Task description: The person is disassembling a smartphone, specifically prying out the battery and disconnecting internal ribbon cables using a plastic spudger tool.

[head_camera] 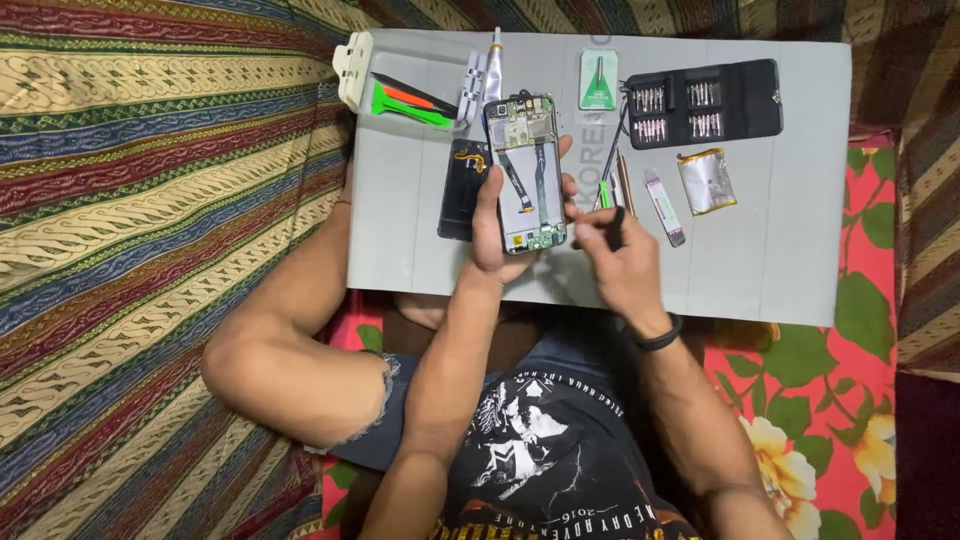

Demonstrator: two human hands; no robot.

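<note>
Grey mat (780, 270) carries a bit case (705, 103) and battery (707, 181); my left hand (492, 235) grips the opened phone (527, 172), right hand (620, 262) pinching a dark tool (616, 226).

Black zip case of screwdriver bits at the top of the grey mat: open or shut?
Open. The black bit case lies unfolded flat on the grey mat, with rows of silver bits showing inside.

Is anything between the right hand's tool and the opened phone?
Nothing visible. The left hand holds the opened phone above the grey mat, with its inner side facing up. The right hand holds a thin dark tool just beside the phone's right edge, with only open space between them.
</note>
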